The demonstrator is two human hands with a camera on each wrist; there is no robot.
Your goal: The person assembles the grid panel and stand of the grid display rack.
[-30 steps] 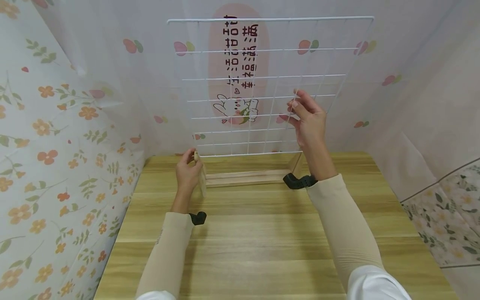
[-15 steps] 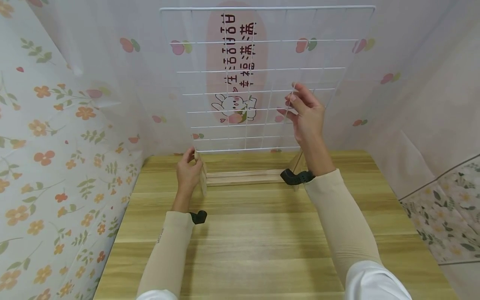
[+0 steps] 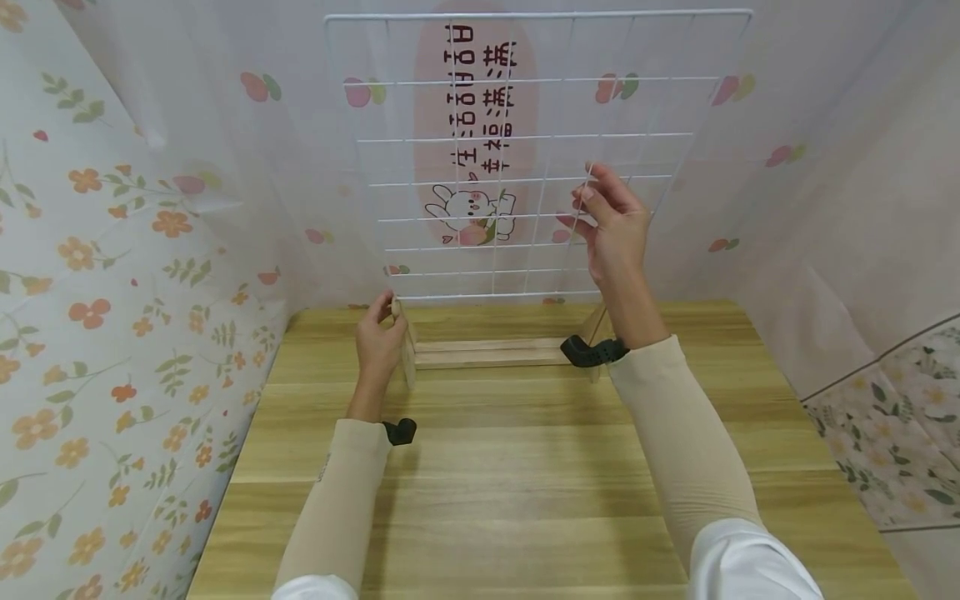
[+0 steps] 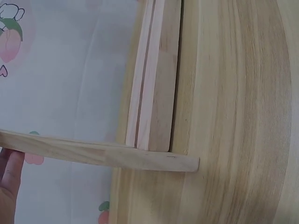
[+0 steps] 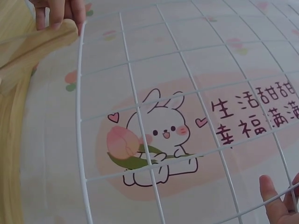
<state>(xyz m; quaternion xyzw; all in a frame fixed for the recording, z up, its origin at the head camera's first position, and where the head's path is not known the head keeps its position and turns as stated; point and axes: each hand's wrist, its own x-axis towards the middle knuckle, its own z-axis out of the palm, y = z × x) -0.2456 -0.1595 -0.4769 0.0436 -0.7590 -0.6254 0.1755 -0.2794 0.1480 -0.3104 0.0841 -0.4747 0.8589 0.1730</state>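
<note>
My left hand [image 3: 380,342] grips the upper end of the left upright of a pale wooden stand [image 3: 491,353]; its fingertips also show behind that upright [image 4: 93,151] in the left wrist view. My right hand [image 3: 618,237] pinches a wire of a large white wire grid [image 3: 540,137], right of its middle. The grid stands up above the wooden stand. Its lower edge lies near the tops of both uprights; whether it touches them I cannot tell. In the right wrist view, the right fingers [image 5: 278,205] appear at the grid's lower right.
The wooden stand rests near the far edge of a wood-grain table [image 3: 502,492]. A printed curtain [image 3: 300,167] with a rabbit drawing hangs close behind the grid. Patterned cloths [image 3: 112,333] enclose the left and right sides.
The grid and my right hand have moved slightly upward, mostly in the first half second. My left hand has kept its hold on the stand's upright.
</note>
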